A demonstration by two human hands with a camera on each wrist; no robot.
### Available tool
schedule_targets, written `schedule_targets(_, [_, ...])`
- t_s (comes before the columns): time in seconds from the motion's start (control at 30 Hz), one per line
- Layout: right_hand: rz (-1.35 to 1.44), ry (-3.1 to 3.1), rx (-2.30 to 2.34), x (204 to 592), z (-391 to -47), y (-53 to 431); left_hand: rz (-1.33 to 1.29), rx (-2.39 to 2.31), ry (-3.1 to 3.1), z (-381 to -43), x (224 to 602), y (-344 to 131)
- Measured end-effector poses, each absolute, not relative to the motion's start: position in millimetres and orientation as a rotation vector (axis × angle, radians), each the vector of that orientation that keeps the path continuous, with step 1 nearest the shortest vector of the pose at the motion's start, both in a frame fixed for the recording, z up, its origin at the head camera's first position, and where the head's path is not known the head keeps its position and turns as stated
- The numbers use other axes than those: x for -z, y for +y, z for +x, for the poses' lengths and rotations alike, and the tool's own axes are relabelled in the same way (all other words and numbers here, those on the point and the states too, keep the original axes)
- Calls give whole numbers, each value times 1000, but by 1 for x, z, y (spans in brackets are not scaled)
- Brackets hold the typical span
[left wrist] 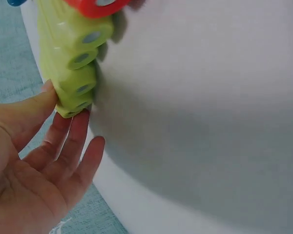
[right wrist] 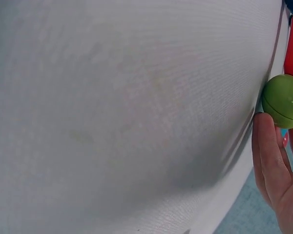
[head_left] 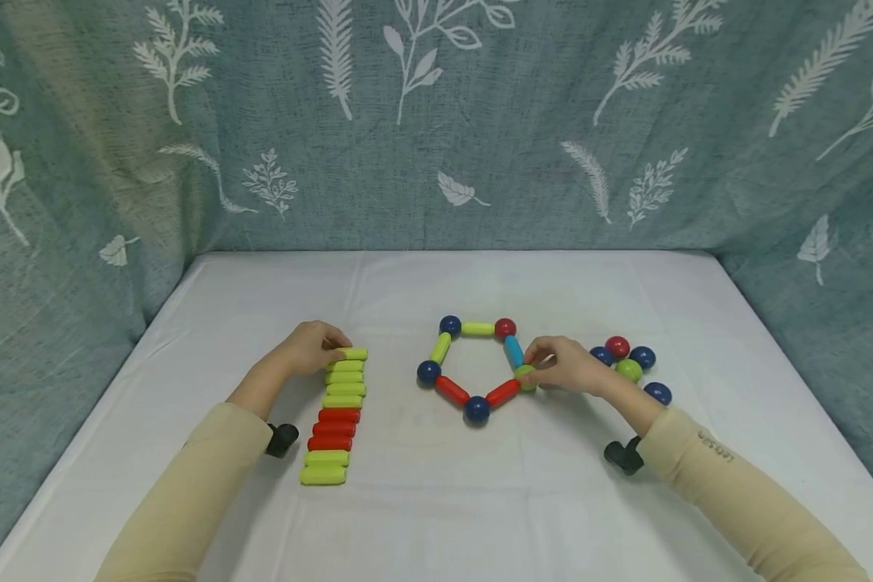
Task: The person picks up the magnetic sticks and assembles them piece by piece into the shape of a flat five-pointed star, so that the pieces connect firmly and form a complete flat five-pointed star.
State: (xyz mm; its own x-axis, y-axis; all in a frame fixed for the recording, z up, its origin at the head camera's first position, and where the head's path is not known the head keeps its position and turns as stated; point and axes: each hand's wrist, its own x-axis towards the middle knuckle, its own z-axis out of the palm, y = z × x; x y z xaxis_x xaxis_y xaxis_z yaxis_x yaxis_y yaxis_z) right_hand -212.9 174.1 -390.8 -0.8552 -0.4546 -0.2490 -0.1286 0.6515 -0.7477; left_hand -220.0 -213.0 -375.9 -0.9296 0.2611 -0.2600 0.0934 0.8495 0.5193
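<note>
My left hand [head_left: 310,347] is at the far end of a column of magnetic sticks, thumb and fingers pinching the farthest yellow-green stick [head_left: 353,353]. Metal discs show in the stick ends in the left wrist view, where the left hand [left wrist: 44,161] has its thumb on one side. My right hand [head_left: 563,365] pinches a green ball [head_left: 527,377] at the right corner of a five-sided ring. A blue stick [head_left: 513,352] and a red stick [head_left: 503,394] meet that ball. In the right wrist view, fingertips touch the green ball [right wrist: 284,101]; the thumb's contact is partly hidden.
The ring's other corners are a red ball [head_left: 505,327] and three blue balls, one nearest me [head_left: 477,410]. Three red sticks [head_left: 335,429] lie mid-column among yellow-green ones. Right of my right hand sit loose balls, including a green ball [head_left: 629,370] and a blue ball [head_left: 658,394].
</note>
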Motion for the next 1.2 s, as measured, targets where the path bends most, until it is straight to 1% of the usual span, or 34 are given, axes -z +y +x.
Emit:
schedule_targets(0.2, [-450, 2466, 1053, 391, -213, 174, 212, -782, 2694, -230, 367, -205])
schedule_targets(0.33, [-453, 2472, 1046, 390, -213, 174, 130, -848, 2689, -244, 359, -193])
schedule_targets(0.5, [-453, 2464, 1058, 390, -213, 174, -16, -992, 2698, -264, 354, -166])
schedule_targets(0.67, [-441, 2460, 1064, 390, -212, 174, -132, -1136, 2688, -279, 360, -132])
schedule_targets(0.93, [-440, 2451, 1086, 392, -212, 175, -174, -1306, 2654, -285, 375, -83])
schedule_targets(1.2, [-424, 2448, 1097, 392, -212, 175, -243, -1367, 2590, -284, 382, -59])
